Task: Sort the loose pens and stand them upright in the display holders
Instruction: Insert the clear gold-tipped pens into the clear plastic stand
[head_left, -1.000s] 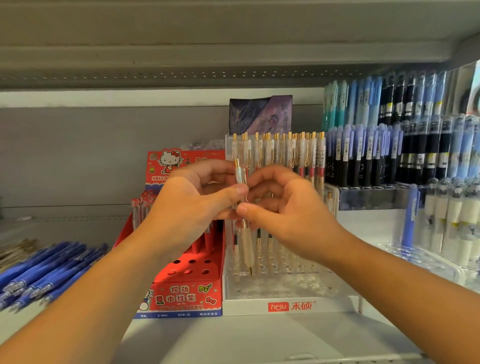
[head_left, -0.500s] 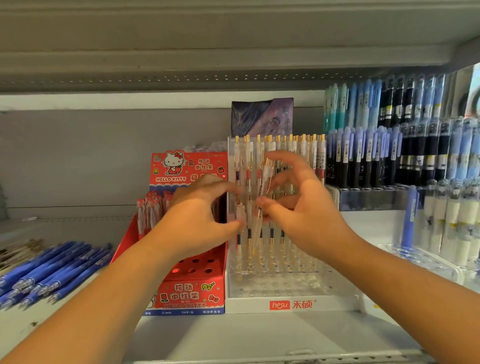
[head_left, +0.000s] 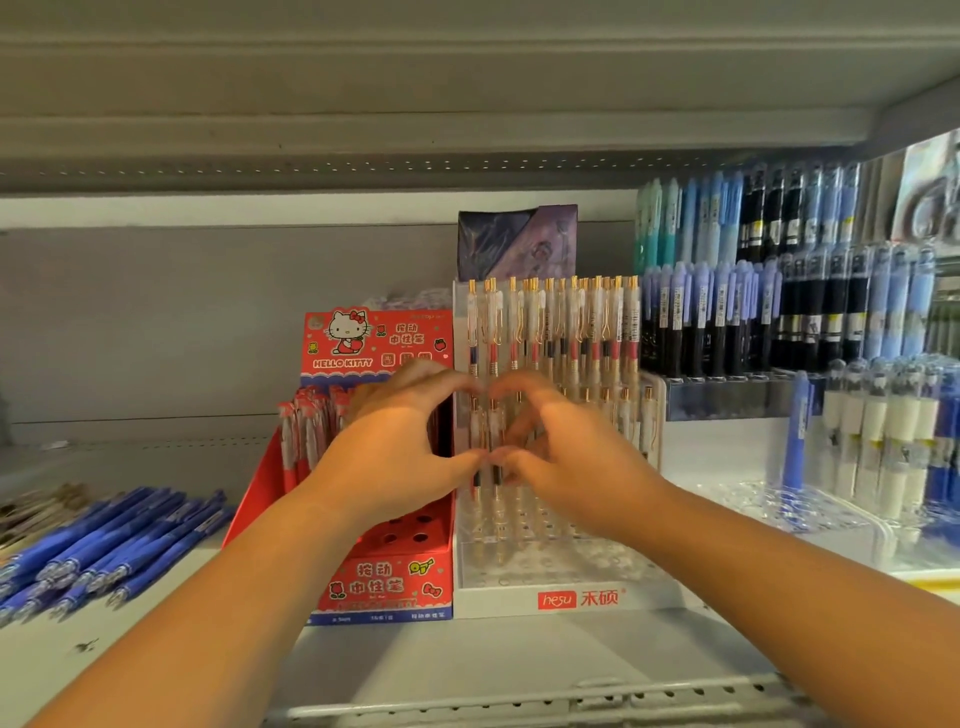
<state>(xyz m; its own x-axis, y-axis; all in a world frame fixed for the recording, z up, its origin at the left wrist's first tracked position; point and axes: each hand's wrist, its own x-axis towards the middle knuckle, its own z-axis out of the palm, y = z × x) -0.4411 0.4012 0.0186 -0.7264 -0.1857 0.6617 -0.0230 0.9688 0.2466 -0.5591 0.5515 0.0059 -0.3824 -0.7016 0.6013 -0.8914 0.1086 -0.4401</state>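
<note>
A clear pen with gold trim stands upright in the left part of the clear hesu display holder, in front of rows of matching pens. My left hand and my right hand meet around it. Both thumbs pinch its barrel and the index fingers curl over near its top. The image is blurred here, so the exact hole it sits in is hidden. Several loose blue pens lie flat on the shelf at the far left.
A red Hello Kitty holder with red pens and open holes stands left of the clear holder. Blue and black pens fill tiered racks on the right, above a clear tray with white-barrelled pens. An upper shelf hangs low overhead.
The pen, held clear of the holder between both hands, has been carried back and down into the clear holder. My left hand has come back onto it beside the right.
</note>
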